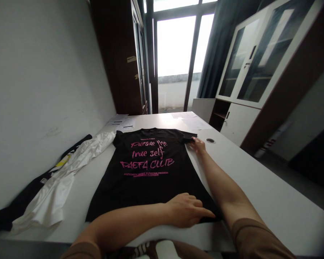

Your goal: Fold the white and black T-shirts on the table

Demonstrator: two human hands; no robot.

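A black T-shirt [148, 187] with pink lettering lies spread flat on the white table, its neckline facing away from me. At the right sleeve's lower edge, my right hand [198, 145] is closed with the cloth pinched between its fingers. My left hand [187, 210] reaches across to the shirt's near right corner. Its fingers are curled on the hem, with the index finger stretched along it; the thumb is mostly hidden. The left forearm passes over the near hem and covers part of it.
White garment [62, 180] and a dark one [24, 198] lie along the wall at left. Papers [124, 122] rest at the table's far end. A cable hole [210, 140] is at right. A white cabinet [240, 72] stands beyond, its lower door open.
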